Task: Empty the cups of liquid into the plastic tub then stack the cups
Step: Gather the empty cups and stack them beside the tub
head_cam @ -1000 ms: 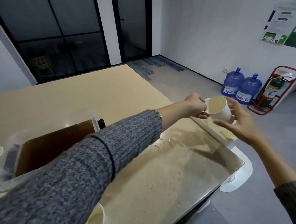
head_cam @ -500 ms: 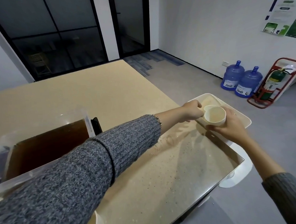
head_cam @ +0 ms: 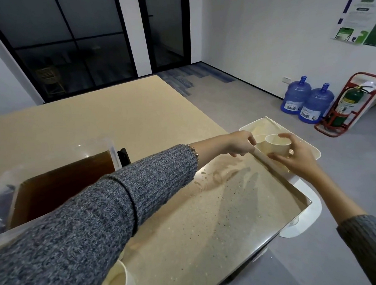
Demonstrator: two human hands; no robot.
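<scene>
over the tray: a cup in the right hand

at the far right edge of the desk (head_cam: 116, 124), the right hand (head_cam: 296, 156) holds a pale cup (head_cam: 277, 144) upright above a cream tray (head_cam: 311, 151). its fingers (head_cam: 288, 137) curl round the cup's far side and the thumb lies against the near side low down, so the cup sits pinched between them. the cup's mouth faces up; whether any liquid is left inside cannot be told.

just left of those fingers, the left hand (head_cam: 239, 143) hangs over the tray's near rim. its fingers (head_cam: 251, 140) are loosely bent and point down, holding nothing; whether they touch the rim cannot be told. between the two hands a second cup (head_cam: 260, 138) stands in the tray, partly hidden by the held one.

well back from the fingers, behind the grey left sleeve (head_cam: 99, 212), stands the clear tub (head_cam: 111, 150), filled with brown liquid (head_cam: 60, 184). a wet patch with droplets (head_cam: 208, 180) lies on the desk below the left wrist. another cup (head_cam: 119, 281) shows under the sleeve at the near edge.

beyond the tray, on the floor, stand two blue bottles (head_cam: 307, 103) and an extinguisher (head_cam: 348, 103) in a red stand.
</scene>
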